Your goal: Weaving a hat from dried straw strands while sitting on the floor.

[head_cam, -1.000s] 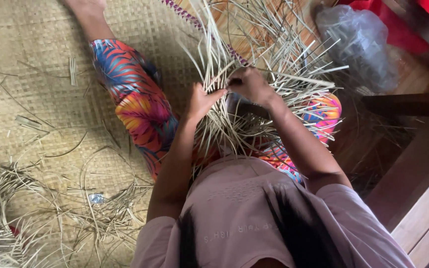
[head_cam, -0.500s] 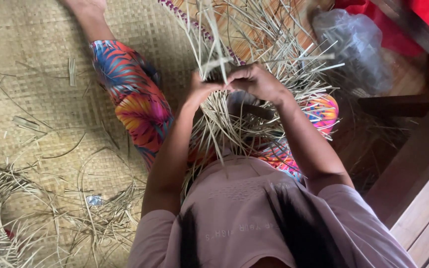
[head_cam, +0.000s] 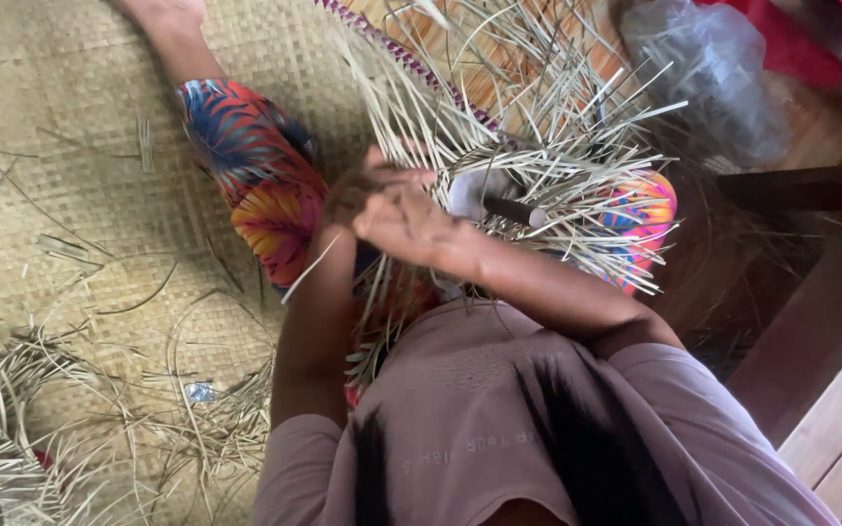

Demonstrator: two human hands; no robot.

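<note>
A half-woven piece of pale straw strips [head_cam: 538, 146] rests on my lap, with loose ends sticking out all around. At its left edge my hands are pressed together. My left hand [head_cam: 348, 190] is closed around a few strips, and my right hand [head_cam: 411, 224] lies across it, fingers closed on strips too. Motion blur hides the exact grip. A dark-handled tool [head_cam: 514, 209] with a pale end lies in the middle of the weave, just right of my hands. My legs are in bright patterned trousers [head_cam: 255, 185].
I sit on a woven mat [head_cam: 70, 127]. Loose straw lies heaped at the lower left [head_cam: 21, 429]. A clear plastic bag [head_cam: 704, 68] and something red [head_cam: 782, 39] sit at the upper right. Wooden boards [head_cam: 830, 409] run along the right.
Both hands have moved left from the middle of the weave to its left edge and closed together. The dark-handled tool now shows, uncovered, in the middle.
</note>
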